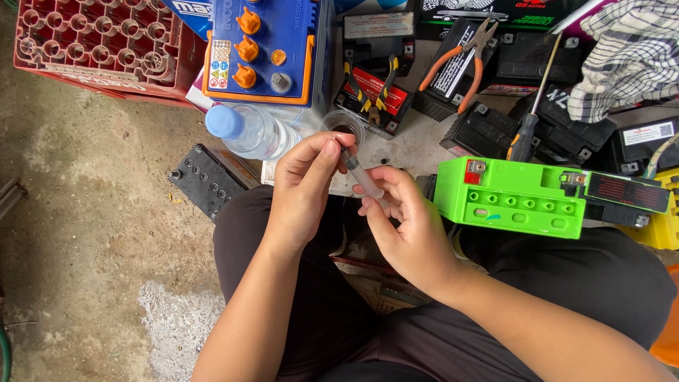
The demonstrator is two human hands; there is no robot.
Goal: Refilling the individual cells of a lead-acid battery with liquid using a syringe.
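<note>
My forearms and dark-trousered knees fill the bottom of the view, and above them my two hands meet over my lap. My right hand point(403, 219) wraps its fingers around the lower part of a clear syringe point(361, 173), holding it slanted up toward the left. My left hand point(304, 187) pinches the syringe's upper end between thumb and fingertips, the fingers narrow and closed on it. Just above that tip sits a small clear cup point(344, 126) on the grey slab point(410, 145). Left of the cup lies a water bottle point(251, 131) with a blue cap, on its side. Behind it stands a blue battery point(265, 49) with orange caps, and beside that a red crate point(99, 42). To the right of my right hand, very near it, rests a green battery point(509, 198). Farther back lie yellow-handled pliers point(371, 88), orange-handled pliers point(460, 60) and a screwdriver point(530, 106) across black batteries point(488, 131). One more black battery point(205, 180) lies on the concrete by my left knee.
</note>
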